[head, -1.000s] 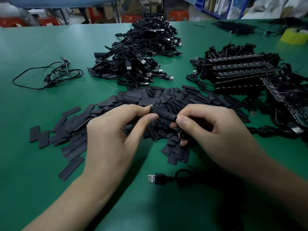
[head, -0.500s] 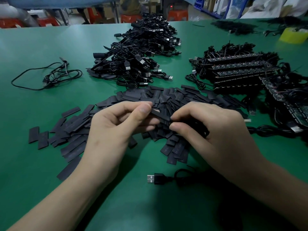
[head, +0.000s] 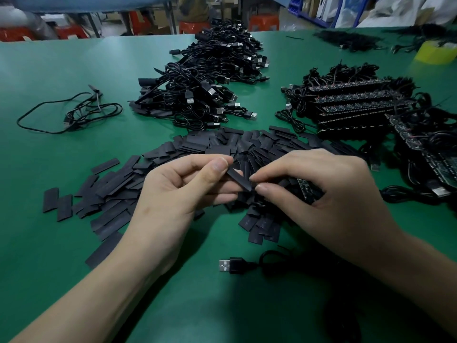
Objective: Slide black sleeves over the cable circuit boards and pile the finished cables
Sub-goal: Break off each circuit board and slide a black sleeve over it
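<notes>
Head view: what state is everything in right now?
Sleeve: flat, pinched at both ends.
Circuit board: bare, not yet sleeved.
Left hand: pinches one sleeve end.
Right hand: pinches the other end, holds circuit board.
USB plug: lying on table.
Loose sleeves: scattered flat.
Cable heap: piled behind them.

The left hand and right hand are being held close together, thumb and forefinger being pinched on each.

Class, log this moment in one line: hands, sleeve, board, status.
left hand: pinches sleeve | right hand: holds circuit board, touches sleeve end | circuit board: not yet sleeved | USB plug: on table
</notes>
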### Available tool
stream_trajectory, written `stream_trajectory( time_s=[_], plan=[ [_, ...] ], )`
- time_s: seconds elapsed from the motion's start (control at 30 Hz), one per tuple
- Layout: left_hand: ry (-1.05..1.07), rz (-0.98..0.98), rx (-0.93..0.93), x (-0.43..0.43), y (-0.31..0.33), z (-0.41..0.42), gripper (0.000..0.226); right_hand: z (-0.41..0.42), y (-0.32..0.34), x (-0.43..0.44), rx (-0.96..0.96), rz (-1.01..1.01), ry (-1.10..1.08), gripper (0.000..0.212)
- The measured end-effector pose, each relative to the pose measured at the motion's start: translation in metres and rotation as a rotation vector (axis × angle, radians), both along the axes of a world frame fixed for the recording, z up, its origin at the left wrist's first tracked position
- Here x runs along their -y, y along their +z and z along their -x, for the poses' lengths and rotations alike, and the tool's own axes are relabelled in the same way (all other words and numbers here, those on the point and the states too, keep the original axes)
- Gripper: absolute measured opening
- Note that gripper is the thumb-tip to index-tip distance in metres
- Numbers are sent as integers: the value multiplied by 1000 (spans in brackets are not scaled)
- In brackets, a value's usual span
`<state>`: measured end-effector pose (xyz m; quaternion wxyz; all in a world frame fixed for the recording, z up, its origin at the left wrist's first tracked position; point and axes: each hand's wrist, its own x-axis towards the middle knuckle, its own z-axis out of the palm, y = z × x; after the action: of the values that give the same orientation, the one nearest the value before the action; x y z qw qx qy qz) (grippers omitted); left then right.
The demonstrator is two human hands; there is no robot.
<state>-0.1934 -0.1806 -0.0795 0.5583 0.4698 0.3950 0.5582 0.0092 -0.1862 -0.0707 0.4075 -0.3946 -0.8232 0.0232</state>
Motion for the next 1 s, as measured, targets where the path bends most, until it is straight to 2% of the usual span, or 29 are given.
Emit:
stream_trajectory(
  time_s=[0.23, 0.37, 0.6, 0.8, 0.9, 1.0],
  plan=[
    [-45, 67, 28, 1, -2, -3, 28, -4, -3, -2, 134, -188, 2, 11],
    [-58, 66, 17, 1, -2, -2, 27, -1, -5, -2, 145, -244, -12, 13],
    [-39, 62, 36, -1, -4, -1, 28, 3, -6, 1, -3, -50, -17, 5],
    [88, 43, 78, -5, -7, 2, 20, 1, -8, 0, 62, 107, -28, 14],
    [133, 4, 37, -3, -9, 2, 12, 3, -10, 0, 87, 115, -41, 10],
    [168, -67, -44, -1, -10, 1, 13, 4, -10, 1, 15, 100, -56, 5]
  ],
)
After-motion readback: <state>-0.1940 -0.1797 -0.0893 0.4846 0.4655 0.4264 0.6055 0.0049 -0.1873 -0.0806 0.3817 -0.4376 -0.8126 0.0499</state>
